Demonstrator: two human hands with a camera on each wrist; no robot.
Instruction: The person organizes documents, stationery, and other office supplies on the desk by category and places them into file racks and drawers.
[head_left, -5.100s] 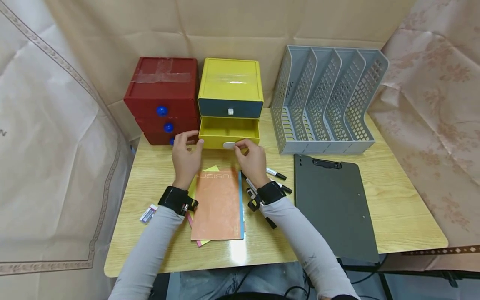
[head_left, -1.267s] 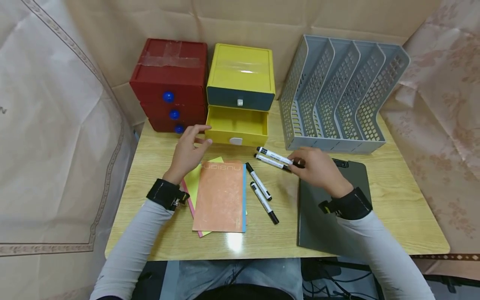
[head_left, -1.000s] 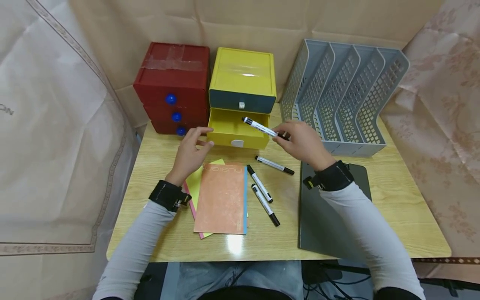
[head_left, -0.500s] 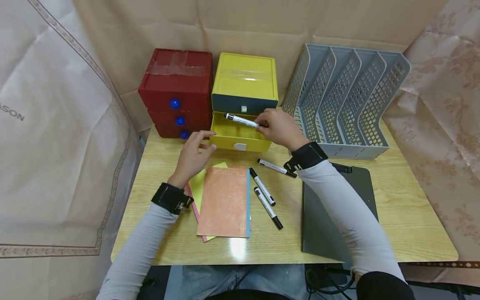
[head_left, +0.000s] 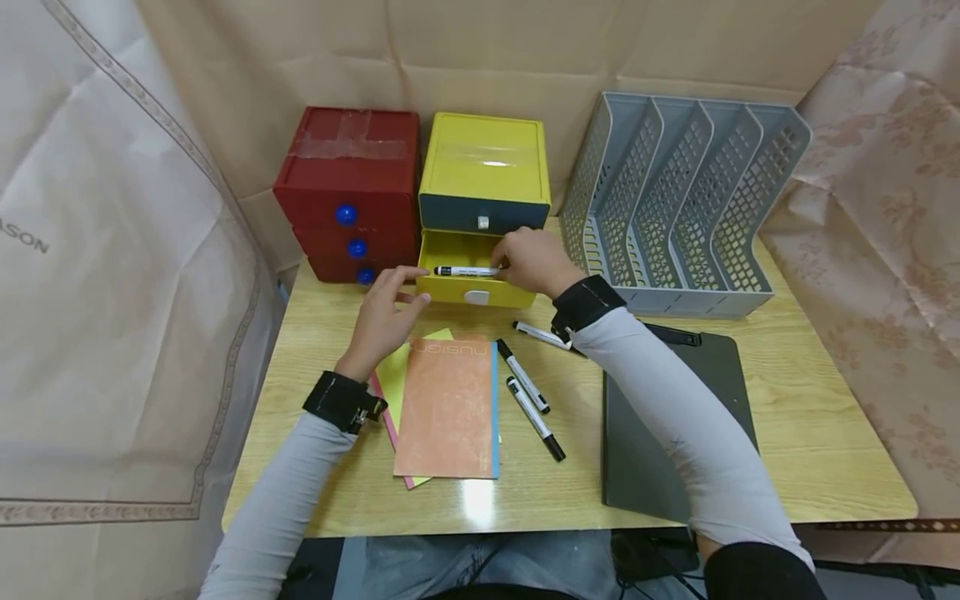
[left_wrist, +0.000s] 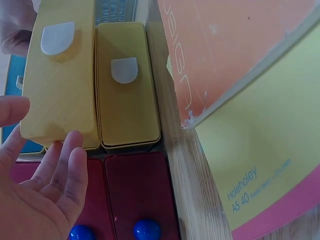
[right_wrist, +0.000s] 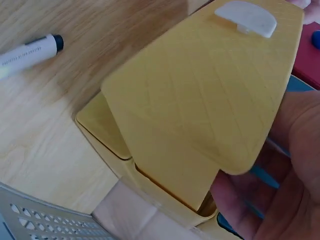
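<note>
My right hand (head_left: 536, 260) grips a black-and-white marker (head_left: 463, 272) by its right end, low inside the pulled-out yellow drawer (head_left: 438, 288). The marker lies level, along the inside of the drawer front; the right wrist view has it hidden behind that front. My left hand (head_left: 381, 323) rests at the drawer's left front corner. In the left wrist view its fingers (left_wrist: 62, 165) are loosely extended at the drawer's side. The drawer belongs to a yellow cabinet (head_left: 486, 154) with a dark blue upper drawer (head_left: 457, 214).
Left stands a red cabinet (head_left: 352, 171) with blue knobs, right a grey file rack (head_left: 697, 296). On the table lie a stack of notebooks (head_left: 448, 412), more markers (head_left: 536, 418) and a dark clipboard (head_left: 675, 417), partly under my right arm.
Earlier my right hand was at the drawer's handle, then picked a marker from beside the clipboard. It carried the marker left and lowered it into the drawer. My left hand stayed at the drawer's corner.
</note>
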